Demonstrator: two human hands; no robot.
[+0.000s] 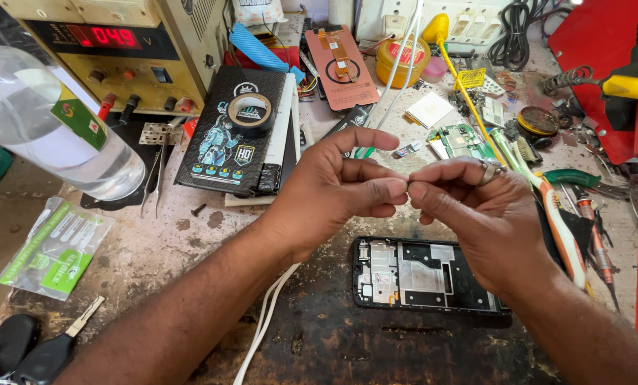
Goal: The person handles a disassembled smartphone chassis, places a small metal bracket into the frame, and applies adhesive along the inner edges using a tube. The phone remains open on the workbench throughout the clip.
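Both hands meet above the middle of the counter (pixel 155 249), fingertips pressed together. The left hand (pixel 333 187) and the right hand (pixel 475 214) pinch one tiny part (pixel 407 182) between thumbs and forefingers; it is too small and too covered to tell what it is, or which way it runs.

Directly below the hands, toward 6 o'clock, lies an opened phone frame (pixel 426 276), flat, its long axis running from 9 to 3 o'clock, its metal shields facing up. A white cable (pixel 265 321) passes under the left forearm toward 7 o'clock. At 10 o'clock from the hands a roll of black tape (pixel 251 114) sits on a dark printed box (pixel 237 139). At 3 o'clock a white-and-orange toothbrush (pixel 561 228) lies among screwdrivers. A clear plastic bottle (pixel 55 121) lies at 9 o'clock.
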